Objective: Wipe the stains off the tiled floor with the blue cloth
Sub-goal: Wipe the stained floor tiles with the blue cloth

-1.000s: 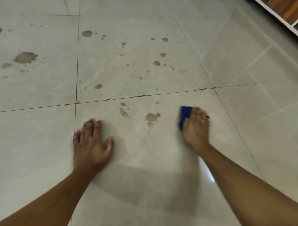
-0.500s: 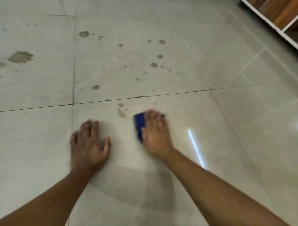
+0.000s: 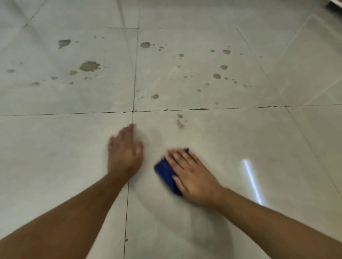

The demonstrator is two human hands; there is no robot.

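My right hand (image 3: 192,175) presses flat on the blue cloth (image 3: 165,172), which shows at the hand's left side on the pale tiled floor (image 3: 240,147). My left hand (image 3: 125,151) rests palm down on the tile just left of it, fingers together, holding nothing. Brown stains lie further ahead: a small smear (image 3: 179,123) just beyond the cloth, a large blotch (image 3: 89,66) at the far left, and several scattered drops (image 3: 216,76) on the far tile. Both hands are blurred.
Dark grout lines (image 3: 203,109) cross the floor between the large tiles. A bright light streak (image 3: 252,182) reflects on the tile to the right of my right arm. A white edge (image 3: 335,2) shows at the top right corner.
My right hand dragged the cloth leftward and then back toward me over the near tile. The two stains beside the smear are gone. The view has shifted left.
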